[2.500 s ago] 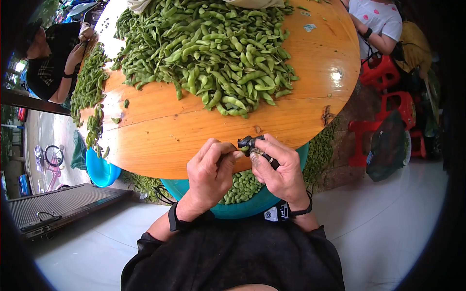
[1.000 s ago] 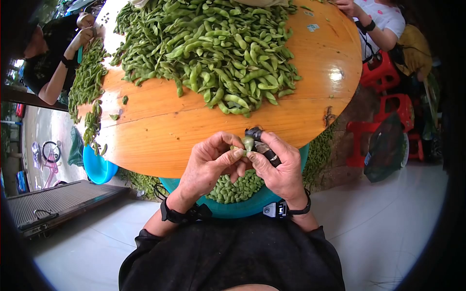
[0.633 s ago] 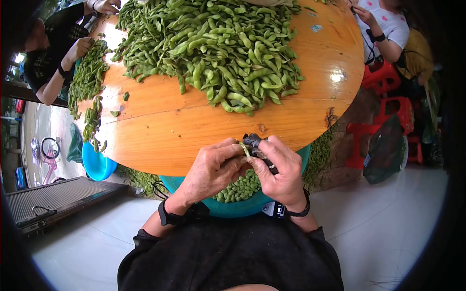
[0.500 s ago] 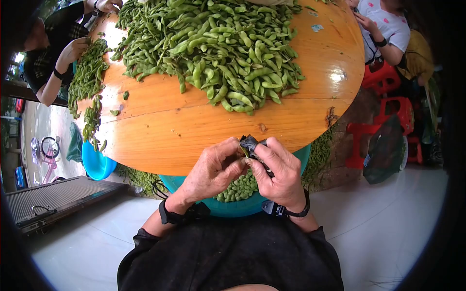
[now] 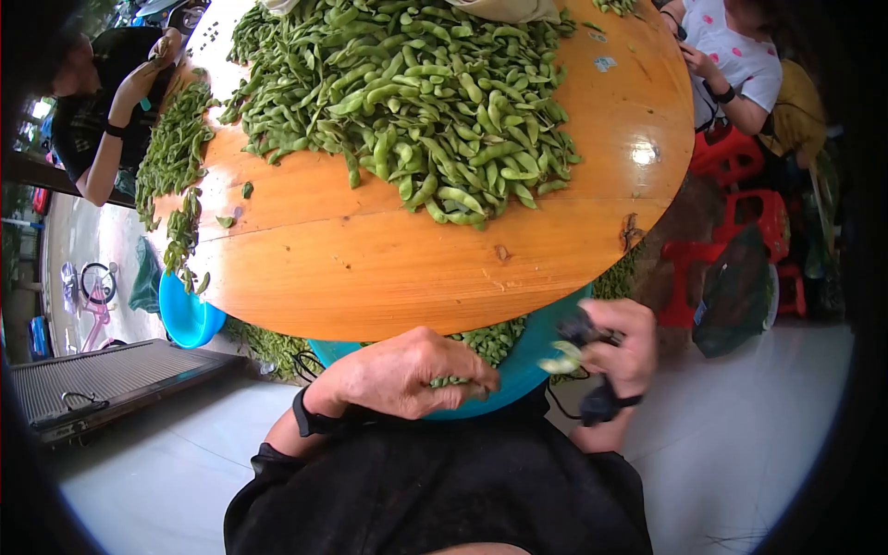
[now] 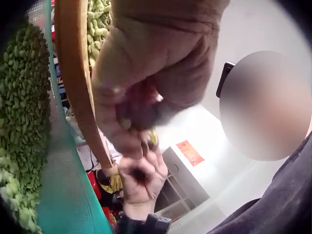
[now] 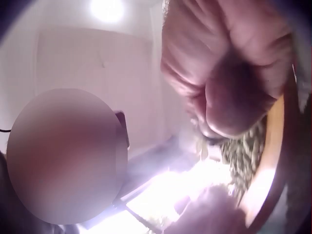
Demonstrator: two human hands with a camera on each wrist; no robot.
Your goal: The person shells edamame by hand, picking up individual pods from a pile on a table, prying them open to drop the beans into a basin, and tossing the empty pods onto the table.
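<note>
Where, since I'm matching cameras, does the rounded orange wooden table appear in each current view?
Head: the rounded orange wooden table spans the upper middle.
Left wrist: the table's edge curves down left of centre.
Right wrist: the table's edge shows at lower right.
Shared landmark: green bean pods piled on it.

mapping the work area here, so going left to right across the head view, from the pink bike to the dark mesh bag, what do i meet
Pink bicycle → bright blue basin → the person's left hand → their right hand → dark mesh bag.
</note>
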